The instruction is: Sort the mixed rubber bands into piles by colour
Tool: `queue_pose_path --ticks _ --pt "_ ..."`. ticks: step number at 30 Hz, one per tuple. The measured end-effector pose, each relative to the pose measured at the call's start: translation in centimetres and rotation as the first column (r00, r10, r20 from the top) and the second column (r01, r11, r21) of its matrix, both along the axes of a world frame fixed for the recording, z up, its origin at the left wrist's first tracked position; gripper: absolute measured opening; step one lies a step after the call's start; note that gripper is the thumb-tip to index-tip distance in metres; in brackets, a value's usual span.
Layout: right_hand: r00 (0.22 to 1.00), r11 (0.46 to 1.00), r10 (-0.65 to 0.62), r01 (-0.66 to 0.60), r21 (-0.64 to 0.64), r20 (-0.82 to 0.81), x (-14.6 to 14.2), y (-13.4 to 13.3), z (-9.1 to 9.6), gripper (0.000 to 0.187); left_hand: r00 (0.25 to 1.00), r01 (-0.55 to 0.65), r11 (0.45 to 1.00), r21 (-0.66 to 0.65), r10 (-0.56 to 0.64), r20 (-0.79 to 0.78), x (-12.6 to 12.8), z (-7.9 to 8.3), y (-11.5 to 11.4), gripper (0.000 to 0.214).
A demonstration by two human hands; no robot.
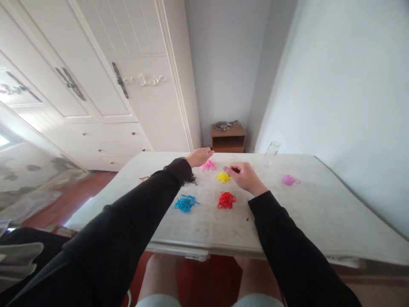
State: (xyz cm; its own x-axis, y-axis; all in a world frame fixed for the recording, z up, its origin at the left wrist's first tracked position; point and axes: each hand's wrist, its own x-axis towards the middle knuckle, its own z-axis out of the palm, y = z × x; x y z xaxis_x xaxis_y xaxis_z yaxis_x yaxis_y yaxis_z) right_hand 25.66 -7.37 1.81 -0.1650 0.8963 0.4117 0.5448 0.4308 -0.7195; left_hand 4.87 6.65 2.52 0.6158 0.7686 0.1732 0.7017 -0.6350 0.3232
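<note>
My left hand [200, 157] is over the table, just above and left of a pile of small pink bands [208, 165], its fingers drawn together. Whether anything is between them is too small to see. Curled in a pinch, my right hand [245, 176] is at the right side of a yellow pile of bands [223, 177]; what it holds, if anything, cannot be made out. Nearer to me lie a blue pile [186, 204] and a red pile [226, 200] of similar thin bands. A black pile [191, 179] is partly hidden by my left sleeve.
On the white table [287, 221], a clear glass [272, 152] stands near the far edge. A purple pouch-like item [289, 180] lies at the right. Some small coloured pieces [145, 177] show beyond my left sleeve. A wooden nightstand [228, 135] and white wardrobe [140, 68] are behind.
</note>
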Motion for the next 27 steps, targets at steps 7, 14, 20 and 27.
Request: queue_pose_path --ticks 7,14,20,27 --pt "1.000 1.000 0.010 -0.010 0.000 0.003 0.1 0.2 -0.1 0.051 0.783 -0.064 0.779 -0.624 0.426 0.452 -1.0 0.4 0.3 0.054" --pt "0.999 1.000 0.020 -0.020 -0.022 0.028 0.0 0.3 -0.4 0.048 0.536 0.369 0.390 -0.844 0.653 0.535 -1.5 2.0 -2.3 0.059" --pt "0.998 0.999 0.035 -0.037 0.038 0.049 -0.4 0.4 -0.6 0.035 0.521 0.433 0.324 -0.841 0.671 0.527 -0.4 2.2 -4.2 0.058" --pt "0.990 0.970 0.144 -0.140 0.198 -0.008 -0.6 0.4 -0.5 0.018 0.574 0.463 0.308 -0.831 0.610 0.546 3.0 2.8 -7.6 0.053"
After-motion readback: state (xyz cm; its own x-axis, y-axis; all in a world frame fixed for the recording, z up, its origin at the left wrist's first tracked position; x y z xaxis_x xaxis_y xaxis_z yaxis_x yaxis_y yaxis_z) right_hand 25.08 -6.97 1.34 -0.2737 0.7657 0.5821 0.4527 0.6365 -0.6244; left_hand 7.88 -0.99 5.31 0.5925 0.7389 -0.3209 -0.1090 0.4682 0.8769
